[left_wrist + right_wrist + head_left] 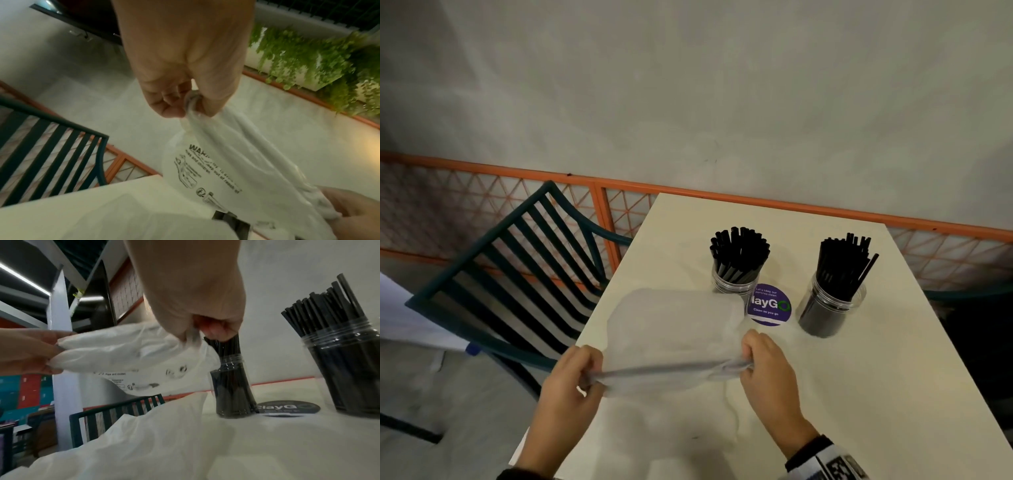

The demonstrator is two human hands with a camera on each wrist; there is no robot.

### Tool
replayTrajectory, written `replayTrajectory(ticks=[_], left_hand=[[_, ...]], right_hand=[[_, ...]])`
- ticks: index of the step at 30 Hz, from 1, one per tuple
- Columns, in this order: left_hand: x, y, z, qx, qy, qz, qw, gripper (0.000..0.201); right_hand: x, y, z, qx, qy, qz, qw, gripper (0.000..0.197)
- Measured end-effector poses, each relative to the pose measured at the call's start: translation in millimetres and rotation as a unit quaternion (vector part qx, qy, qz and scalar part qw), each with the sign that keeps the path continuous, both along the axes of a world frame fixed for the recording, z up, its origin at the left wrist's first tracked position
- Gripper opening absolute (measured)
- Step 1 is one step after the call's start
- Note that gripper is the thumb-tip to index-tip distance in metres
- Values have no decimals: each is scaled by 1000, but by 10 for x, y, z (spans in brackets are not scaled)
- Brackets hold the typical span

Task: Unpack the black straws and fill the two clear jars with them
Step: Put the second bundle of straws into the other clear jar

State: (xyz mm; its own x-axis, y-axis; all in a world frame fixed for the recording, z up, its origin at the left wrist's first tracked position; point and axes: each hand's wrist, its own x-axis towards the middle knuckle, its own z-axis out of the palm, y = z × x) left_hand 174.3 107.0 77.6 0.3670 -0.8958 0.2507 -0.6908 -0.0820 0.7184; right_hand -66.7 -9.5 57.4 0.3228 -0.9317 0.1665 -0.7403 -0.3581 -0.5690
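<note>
Two clear jars stand on the white table (859, 377), each packed with upright black straws: the left jar (736, 284) (232, 386) and the right jar (832, 305) (353, 369). Above the table's near left part hangs a clear, empty-looking plastic bag (674, 329) (216, 162) (123, 356) with black warning print, stretched between both hands. My left hand (582, 373) (185, 104) pinches one bunched end. My right hand (753, 359) (197, 332) pinches the other end, in front of the left jar.
A round purple sticker (768, 305) lies on the table between the jars. More clear plastic (671, 431) (144, 443) lies flat on the near table. A dark slatted chair (517, 274) stands left of the table, an orange lattice rail (756, 202) behind.
</note>
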Motion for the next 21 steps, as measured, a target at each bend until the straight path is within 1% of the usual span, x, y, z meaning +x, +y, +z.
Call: replayTrajectory(ticks=[1,2,3,4,5,6,8,9,11,12,13,14,15,17,18,21], left_hand=[[41,-2,-91,9,-7,-3,1000,55],[79,-1,-192,29,-14,-5,999,56],[116,0,-298,52,-24,-17,998,57],[143,15,-387,78,-36,-35,996,60],[170,31,-471,98,-51,-52,992,64],[190,53,-547,119,-58,-60,989,69],[218,84,-651,173,-51,-81,980,72],[227,94,-686,193,-52,-98,975,66],[158,97,-596,226,-71,-115,965,36],[135,91,-615,218,-99,-103,965,37],[89,80,-644,186,-118,-103,970,53],[22,49,-647,165,-136,-105,971,63],[-46,3,-682,145,-165,-119,968,64],[-127,-73,-804,175,-212,-170,946,62],[-132,-101,-893,206,-216,-182,937,63],[-66,-93,-1192,290,-218,-153,919,66]], right_hand=[[7,12,-44,22,50,35,998,25],[-19,22,-86,68,91,74,991,30],[-41,34,-115,125,124,126,976,56],[-46,57,-127,176,131,176,960,82],[-18,91,-132,197,129,208,949,98],[35,149,-168,190,127,228,946,102],[178,247,-293,155,131,232,951,83],[253,278,-401,149,146,227,951,76],[365,321,-610,132,204,210,947,70],[392,318,-674,150,246,199,937,65],[424,305,-747,191,270,185,925,61],[466,302,-806,197,300,178,916,61],[497,302,-860,175,309,178,918,63],[498,295,-979,151,322,192,915,62],[507,301,-962,148,325,199,913,60],[492,292,-1001,183,329,207,903,58]])
